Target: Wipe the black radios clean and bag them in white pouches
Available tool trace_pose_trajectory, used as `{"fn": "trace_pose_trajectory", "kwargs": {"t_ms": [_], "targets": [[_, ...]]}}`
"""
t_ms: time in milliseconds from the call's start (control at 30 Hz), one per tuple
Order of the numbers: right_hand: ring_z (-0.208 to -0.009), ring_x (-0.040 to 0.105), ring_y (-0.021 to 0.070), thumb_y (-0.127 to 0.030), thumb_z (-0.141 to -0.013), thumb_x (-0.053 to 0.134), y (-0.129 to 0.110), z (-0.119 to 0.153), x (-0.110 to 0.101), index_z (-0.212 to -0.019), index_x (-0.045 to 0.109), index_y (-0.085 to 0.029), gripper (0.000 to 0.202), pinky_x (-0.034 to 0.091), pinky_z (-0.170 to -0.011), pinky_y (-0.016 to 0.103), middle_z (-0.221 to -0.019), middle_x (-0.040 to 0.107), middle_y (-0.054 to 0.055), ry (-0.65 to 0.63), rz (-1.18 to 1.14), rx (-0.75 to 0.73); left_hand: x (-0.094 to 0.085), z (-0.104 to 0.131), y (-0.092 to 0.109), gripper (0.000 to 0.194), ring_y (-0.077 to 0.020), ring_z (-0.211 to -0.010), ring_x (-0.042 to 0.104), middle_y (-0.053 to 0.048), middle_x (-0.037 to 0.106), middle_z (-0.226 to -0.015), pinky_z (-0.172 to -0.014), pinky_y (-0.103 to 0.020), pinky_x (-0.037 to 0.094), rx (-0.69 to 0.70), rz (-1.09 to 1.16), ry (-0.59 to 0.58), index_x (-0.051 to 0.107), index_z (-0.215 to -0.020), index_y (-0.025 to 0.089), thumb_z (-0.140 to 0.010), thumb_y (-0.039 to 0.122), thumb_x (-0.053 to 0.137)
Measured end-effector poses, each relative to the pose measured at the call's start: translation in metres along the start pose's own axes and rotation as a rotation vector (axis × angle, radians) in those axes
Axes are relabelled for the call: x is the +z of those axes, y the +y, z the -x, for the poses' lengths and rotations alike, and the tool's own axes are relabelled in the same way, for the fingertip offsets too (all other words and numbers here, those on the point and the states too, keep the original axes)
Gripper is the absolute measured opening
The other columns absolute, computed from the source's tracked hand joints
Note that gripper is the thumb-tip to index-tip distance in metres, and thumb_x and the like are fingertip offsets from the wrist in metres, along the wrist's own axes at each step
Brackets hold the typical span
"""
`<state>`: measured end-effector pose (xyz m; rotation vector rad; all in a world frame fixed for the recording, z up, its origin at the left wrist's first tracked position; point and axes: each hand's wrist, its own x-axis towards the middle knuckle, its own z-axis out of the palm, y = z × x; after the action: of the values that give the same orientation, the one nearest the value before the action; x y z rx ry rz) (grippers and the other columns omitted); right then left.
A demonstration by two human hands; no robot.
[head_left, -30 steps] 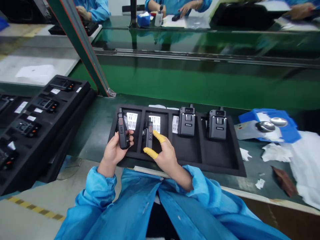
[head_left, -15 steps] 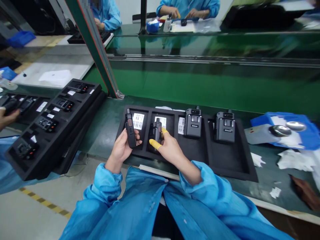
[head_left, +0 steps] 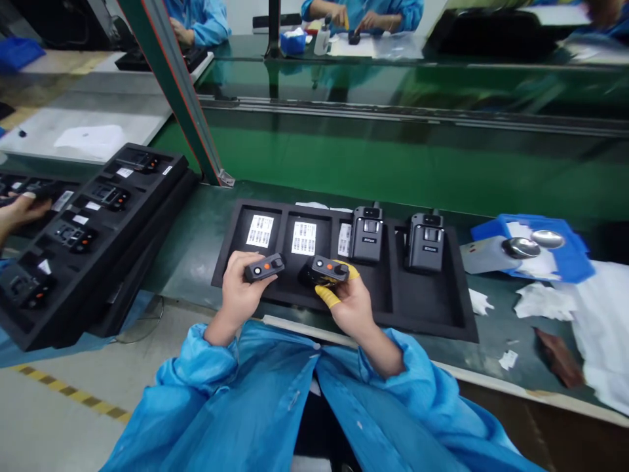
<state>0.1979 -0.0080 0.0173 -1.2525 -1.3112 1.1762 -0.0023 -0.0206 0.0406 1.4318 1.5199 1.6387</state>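
Note:
My left hand (head_left: 240, 288) is closed round a black handheld device (head_left: 265, 267), its end face with an orange button and a knob turned up toward me. In my right hand (head_left: 354, 301), with yellow finger cots on thumb and forefinger, is a second device of the same kind (head_left: 325, 267), also end-up. Both are held above the near side of a black foam tray (head_left: 435, 305). White label sheets (head_left: 260, 231) lie in its left compartments. Two more devices stand tilted in the right compartments, one at the third slot (head_left: 367, 241) and one at the fourth (head_left: 425, 249).
At left, stacked black trays (head_left: 147, 203) with several devices overhang the bench edge. A co-worker's hand (head_left: 22, 213) is beside them. On the right are a blue bin (head_left: 565, 252), crumpled white tissue (head_left: 545, 301) and a brown strip (head_left: 559, 357). A slanted post (head_left: 181, 92) rises behind.
Both devices have been tipped from upright side views so that their button ends face me. My right hand has lifted its device toward me from the second compartment. The view has shifted slightly.

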Motion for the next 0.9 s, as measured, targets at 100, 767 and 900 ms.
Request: {"fn": "trace_pose_trajectory", "kwargs": {"t_ms": [100, 767, 900], "targets": [[-0.098, 0.068, 0.0238, -0.032, -0.066, 0.066, 0.002, 0.001, 0.001, -0.105, 0.053, -0.024, 0.042, 0.054, -0.094, 0.044, -0.103, 0.07, 0.006, -0.01, 0.031, -0.018, 0.002, 0.001, -0.002, 0.026, -0.021, -0.089, 0.061, -0.001, 0.062, -0.086, -0.088, -0.04, 0.048, 0.04, -0.004, -0.01, 0.066, -0.082, 0.023, -0.061, 0.018, 0.081], [-0.109, 0.063, 0.0221, -0.03, -0.065, 0.065, 0.004, -0.002, 0.001, -0.113, 0.053, -0.024, 0.05, 0.047, -0.103, 0.043, -0.115, 0.067, 0.007, -0.048, -0.067, 0.012, -0.004, -0.009, 0.006, 0.047, -0.0163, -0.087, 0.064, 0.001, 0.067, -0.091, -0.085, -0.03, 0.051, -0.298, 0.31, 0.222, 0.063, -0.1, 0.024, -0.058, 0.026, 0.084], [-0.117, 0.058, 0.0216, -0.026, -0.058, 0.069, -0.014, -0.006, -0.002, -0.122, 0.048, -0.027, 0.068, 0.047, -0.101, 0.042, -0.126, 0.063, 0.004, -0.14, -0.423, 0.137, -0.015, -0.021, 0.018, 0.04, -0.0175, -0.083, 0.067, -0.003, 0.072, -0.095, -0.075, -0.03, 0.056, -0.55, 0.721, 0.108, 0.064, -0.107, 0.023, -0.073, 0.043, 0.072]]}}
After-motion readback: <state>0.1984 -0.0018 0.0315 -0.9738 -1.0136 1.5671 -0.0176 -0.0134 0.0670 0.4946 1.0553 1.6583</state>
